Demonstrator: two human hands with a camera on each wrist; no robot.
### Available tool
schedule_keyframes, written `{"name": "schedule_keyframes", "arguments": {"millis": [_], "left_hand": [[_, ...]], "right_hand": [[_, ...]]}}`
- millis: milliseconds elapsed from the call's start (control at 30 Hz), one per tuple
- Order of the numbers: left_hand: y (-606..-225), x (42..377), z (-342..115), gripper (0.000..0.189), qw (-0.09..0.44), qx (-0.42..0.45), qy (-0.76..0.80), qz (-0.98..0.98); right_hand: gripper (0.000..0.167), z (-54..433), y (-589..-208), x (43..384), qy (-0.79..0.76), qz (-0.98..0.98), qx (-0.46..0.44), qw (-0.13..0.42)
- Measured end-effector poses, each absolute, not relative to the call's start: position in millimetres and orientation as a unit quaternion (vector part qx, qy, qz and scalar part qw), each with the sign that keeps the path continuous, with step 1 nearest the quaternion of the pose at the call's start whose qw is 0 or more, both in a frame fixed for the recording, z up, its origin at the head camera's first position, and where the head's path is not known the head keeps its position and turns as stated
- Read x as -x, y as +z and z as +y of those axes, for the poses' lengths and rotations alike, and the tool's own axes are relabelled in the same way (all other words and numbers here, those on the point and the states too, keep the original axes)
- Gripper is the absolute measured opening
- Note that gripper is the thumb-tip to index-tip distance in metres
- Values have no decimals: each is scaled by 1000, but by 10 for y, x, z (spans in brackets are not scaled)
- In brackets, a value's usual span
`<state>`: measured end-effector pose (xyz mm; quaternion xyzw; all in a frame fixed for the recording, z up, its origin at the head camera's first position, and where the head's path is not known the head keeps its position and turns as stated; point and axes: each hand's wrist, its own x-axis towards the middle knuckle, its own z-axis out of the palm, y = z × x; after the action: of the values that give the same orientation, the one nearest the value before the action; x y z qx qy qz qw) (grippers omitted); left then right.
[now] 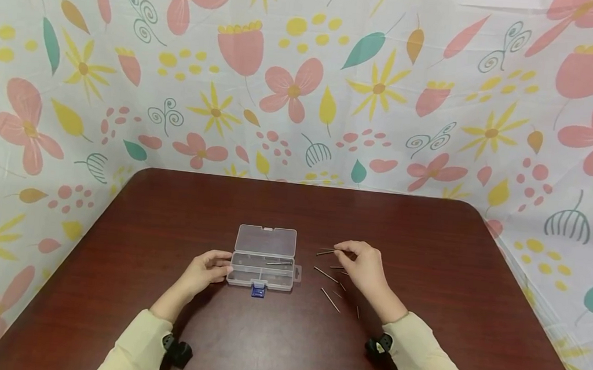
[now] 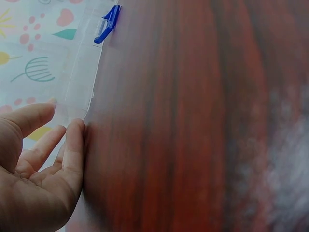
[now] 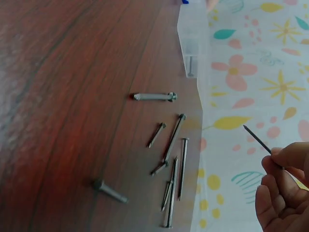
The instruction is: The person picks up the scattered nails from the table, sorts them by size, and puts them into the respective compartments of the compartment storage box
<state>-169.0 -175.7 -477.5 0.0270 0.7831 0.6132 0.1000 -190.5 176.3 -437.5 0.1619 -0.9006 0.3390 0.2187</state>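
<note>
A clear plastic box with a flat, see-through lid [image 1: 266,241] sits on a shiny red-brown wooden table [image 1: 403,225]. The lid stands open at the back of the box, and a small blue plastic latch [image 1: 258,290] sticks out at the front. The left hand [image 1: 205,269] holds the box [image 1: 244,277] at its left end, with the thumb and fingers around the corner. To the right of the box, the right hand [image 1: 365,267] pinches one thin, dark metal nail [image 3: 258,139] between thumb and finger, with its pointed end sticking out. One shiny silver metal nail [image 1: 281,263] lies inside the back part of the box (the part nearest the lid). More loose grey metal nails [image 3: 183,169], some long and some short, lie scattered on the table to the right of the box. Behind the box, past the table, hangs a white cloth with pink, yellow and green flowers and leaves [image 1: 293,92]. Both arms wear cream sleeves [image 1: 132,343].
</note>
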Motion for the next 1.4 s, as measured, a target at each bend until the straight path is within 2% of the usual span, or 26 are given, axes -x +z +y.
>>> {"name": "schedule_keyframes", "arguments": {"millis": [867, 1400], "left_hand": [[-4799, 1743, -1788, 39, 95, -25, 608, 787], [-4844, 1700, -1772, 36, 90, -17, 611, 787]], "right_hand": [[11, 1265, -4425, 1918, 353, -864, -277, 227], [13, 1122, -4601, 1875, 347, -865, -295, 213]]}}
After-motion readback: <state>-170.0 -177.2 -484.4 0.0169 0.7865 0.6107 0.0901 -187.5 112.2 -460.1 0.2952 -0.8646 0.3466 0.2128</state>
